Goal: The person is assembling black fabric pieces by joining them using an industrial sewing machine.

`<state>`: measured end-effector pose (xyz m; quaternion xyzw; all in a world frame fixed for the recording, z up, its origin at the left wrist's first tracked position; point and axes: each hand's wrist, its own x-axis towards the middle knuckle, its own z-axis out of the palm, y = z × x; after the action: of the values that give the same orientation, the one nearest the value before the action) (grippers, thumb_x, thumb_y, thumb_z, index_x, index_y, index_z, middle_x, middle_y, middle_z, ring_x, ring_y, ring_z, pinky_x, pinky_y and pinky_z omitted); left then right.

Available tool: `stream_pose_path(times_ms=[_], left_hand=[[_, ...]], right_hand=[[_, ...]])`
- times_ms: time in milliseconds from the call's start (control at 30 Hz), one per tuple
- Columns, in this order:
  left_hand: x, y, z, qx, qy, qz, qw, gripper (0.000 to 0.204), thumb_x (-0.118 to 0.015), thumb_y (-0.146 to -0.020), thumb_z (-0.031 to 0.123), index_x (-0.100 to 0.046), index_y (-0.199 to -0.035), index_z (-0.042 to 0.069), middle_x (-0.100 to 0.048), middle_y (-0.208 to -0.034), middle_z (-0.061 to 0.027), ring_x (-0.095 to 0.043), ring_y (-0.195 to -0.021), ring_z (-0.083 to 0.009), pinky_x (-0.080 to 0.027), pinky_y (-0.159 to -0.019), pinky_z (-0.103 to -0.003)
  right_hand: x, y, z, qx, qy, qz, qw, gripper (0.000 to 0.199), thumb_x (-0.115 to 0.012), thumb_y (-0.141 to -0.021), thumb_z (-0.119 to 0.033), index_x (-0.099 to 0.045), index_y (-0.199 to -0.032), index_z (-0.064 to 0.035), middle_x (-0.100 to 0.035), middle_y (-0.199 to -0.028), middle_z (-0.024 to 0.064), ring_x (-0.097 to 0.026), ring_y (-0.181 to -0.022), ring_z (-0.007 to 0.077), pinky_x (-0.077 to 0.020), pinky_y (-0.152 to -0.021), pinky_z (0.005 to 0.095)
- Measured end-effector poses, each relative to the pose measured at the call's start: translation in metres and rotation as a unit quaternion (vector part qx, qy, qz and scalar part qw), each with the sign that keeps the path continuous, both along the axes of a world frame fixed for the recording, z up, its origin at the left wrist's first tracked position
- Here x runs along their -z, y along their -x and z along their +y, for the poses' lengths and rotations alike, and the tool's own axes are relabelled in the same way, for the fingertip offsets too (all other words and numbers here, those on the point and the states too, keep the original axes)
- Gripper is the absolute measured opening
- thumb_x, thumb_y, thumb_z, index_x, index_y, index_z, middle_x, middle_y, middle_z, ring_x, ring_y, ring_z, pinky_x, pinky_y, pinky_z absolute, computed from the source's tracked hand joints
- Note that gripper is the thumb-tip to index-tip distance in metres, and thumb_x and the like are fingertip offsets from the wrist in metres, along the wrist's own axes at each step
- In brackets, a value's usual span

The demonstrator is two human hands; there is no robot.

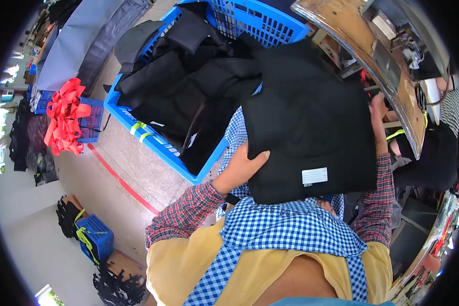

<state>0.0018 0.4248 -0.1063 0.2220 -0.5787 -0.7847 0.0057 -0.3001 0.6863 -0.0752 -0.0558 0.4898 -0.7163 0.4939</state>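
A large black fabric panel point(311, 122) with a white label point(314, 176) near its lower edge is spread in front of my chest. My left hand point(242, 167) grips its lower left side, thumb on top and the other fingers hidden beneath. At the right edge, my right hand point(379, 122) holds the panel from the side, partly hidden by it. Beyond the panel, more black fabric pieces point(188, 84) lie heaped in a blue plastic crate point(160, 153). The panel's upper part overlaps the crate's right side.
A worn wooden table point(341, 20) stands close at the right. On the left, bright red straps point(68, 117) hang over a smaller blue crate point(93, 120). A blue basket point(96, 235) with black and yellow straps stands lower left. A red line point(122, 178) crosses the floor.
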Motion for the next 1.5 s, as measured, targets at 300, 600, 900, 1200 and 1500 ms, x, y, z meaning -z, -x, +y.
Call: stream_pose_path(times_ms=[300, 600, 900, 1200, 1500], left_hand=[[-0.101, 0.071, -0.024, 0.266, 0.735, 0.021, 0.624, 0.055, -0.063, -0.083, 0.051, -0.063, -0.056, 0.003, -0.058, -0.056, -0.0159, -0.061, -0.054, -0.0321, -0.048, -0.050, -0.041], [-0.115, 0.227, 0.018, 0.217, 0.461, 0.332, 0.794, 0.023, -0.068, -0.086, 0.016, -0.065, -0.101, -0.001, -0.068, -0.093, -0.0152, -0.064, -0.090, -0.0285, -0.049, -0.078, -0.033], [-0.163, 0.316, 0.029, 0.277, 0.491, 0.271, 0.780, 0.026, -0.065, -0.089, 0.019, -0.066, -0.099, -0.005, -0.068, -0.078, -0.0128, -0.062, -0.072, -0.0136, -0.048, -0.067, -0.027], [-0.183, 0.387, 0.029, 0.365, 0.476, 0.217, 0.770, 0.027, -0.067, -0.090, 0.023, -0.068, -0.101, -0.001, -0.066, -0.084, 0.0018, -0.058, -0.076, -0.0040, -0.047, -0.070, -0.020], [-0.183, 0.412, 0.037, 0.386, 0.469, 0.216, 0.765, 0.026, -0.067, -0.090, 0.023, -0.069, -0.102, 0.000, -0.067, -0.087, 0.0003, -0.061, -0.077, -0.0058, -0.049, -0.071, -0.020]], right_hand=[[-0.017, -0.053, -0.002, -0.091, -0.320, 0.484, 0.809, 0.049, -0.063, -0.091, -0.028, -0.052, -0.129, 0.0009, -0.063, -0.115, 0.0172, -0.042, -0.126, 0.0280, -0.0298, -0.107, 0.0351], [-0.069, -0.032, -0.014, -0.038, -0.129, 0.467, 0.874, 0.031, -0.058, -0.094, -0.017, -0.057, -0.121, -0.0016, -0.066, -0.106, 0.0049, -0.059, -0.100, 0.0131, -0.0456, -0.089, 0.0277], [-0.067, 0.007, -0.032, 0.171, 0.037, 0.277, 0.945, 0.028, -0.058, -0.095, -0.015, -0.059, -0.117, 0.0021, -0.065, -0.105, 0.0036, -0.061, -0.091, 0.0102, -0.0505, -0.082, 0.0252], [-0.072, 0.044, -0.042, 0.255, 0.062, 0.242, 0.934, 0.027, -0.058, -0.093, -0.013, -0.059, -0.115, 0.0023, -0.067, -0.102, 0.0095, -0.065, -0.088, 0.0162, -0.0530, -0.078, 0.0291], [-0.075, 0.056, -0.036, 0.287, 0.024, 0.230, 0.930, 0.026, -0.059, -0.093, -0.014, -0.060, -0.114, 0.0015, -0.066, -0.103, 0.0103, -0.064, -0.092, 0.0179, -0.0515, -0.081, 0.0306]])
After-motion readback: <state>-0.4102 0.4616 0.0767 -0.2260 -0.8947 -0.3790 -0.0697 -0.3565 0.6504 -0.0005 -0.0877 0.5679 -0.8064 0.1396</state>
